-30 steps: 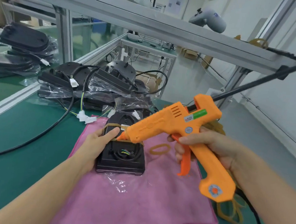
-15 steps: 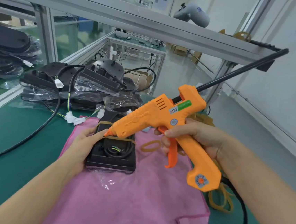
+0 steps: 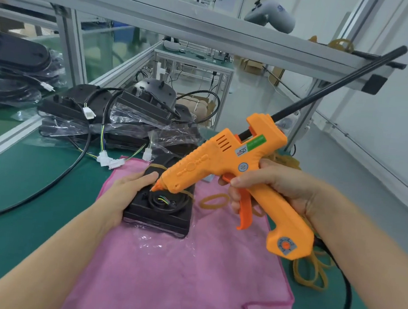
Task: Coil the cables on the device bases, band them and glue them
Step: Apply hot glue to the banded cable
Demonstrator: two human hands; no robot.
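A black device base (image 3: 159, 216) lies on a pink cloth (image 3: 186, 272), its cable coiled in a round recess with coloured wire ends showing, a tan rubber band across it. My left hand (image 3: 124, 191) grips the base's left side, thumb on top. My right hand (image 3: 277, 186) grips an orange glue gun (image 3: 231, 167), fingers round the trigger. The gun's nozzle tip touches the base just above the coil, next to my left thumb.
A pile of black device bases in plastic wrap (image 3: 116, 118) with loose cables and white connectors lies behind the cloth. Loose rubber bands (image 3: 214, 201) sit on the cloth and at the right (image 3: 311, 271). An aluminium frame (image 3: 186, 20) crosses overhead. The gun's black cord (image 3: 346, 300) trails right.
The glue gun's nozzle stays at the top of the base beside my left thumb. The whole scene sits slightly lower and to the left in the view.
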